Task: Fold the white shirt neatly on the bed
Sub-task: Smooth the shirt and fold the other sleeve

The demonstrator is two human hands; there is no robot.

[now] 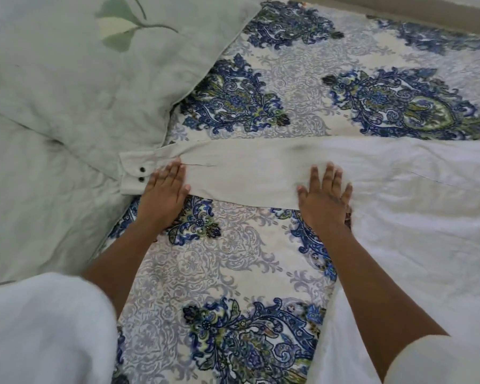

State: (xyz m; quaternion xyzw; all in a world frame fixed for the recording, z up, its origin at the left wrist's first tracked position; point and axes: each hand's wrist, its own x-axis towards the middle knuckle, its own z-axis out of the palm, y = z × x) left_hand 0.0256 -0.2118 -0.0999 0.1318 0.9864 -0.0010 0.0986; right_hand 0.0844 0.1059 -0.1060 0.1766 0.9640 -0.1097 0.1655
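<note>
The white shirt (413, 206) lies spread on the blue-patterned bed (288, 112). Its body fills the right side and runs off the right edge of view. One long sleeve (247, 173) stretches out to the left, and its cuff (133, 162), with two dark buttons (142, 174), rests on the edge of a pale green quilt (67, 92). Both hands lie flat on that sleeve with fingers straight, grasping nothing. The left hand (164, 192) presses just beside the cuff, and the right hand (324, 198) presses near where the sleeve meets the body. This looks like smoothing before a first fold, so the task seems to be at an early stage: the shirt is laid out, but no fold shows in the part in view. The sleeve is not yet brought over the body, and the shirt's far-right side is out of view, so its state cannot be told.
</note>
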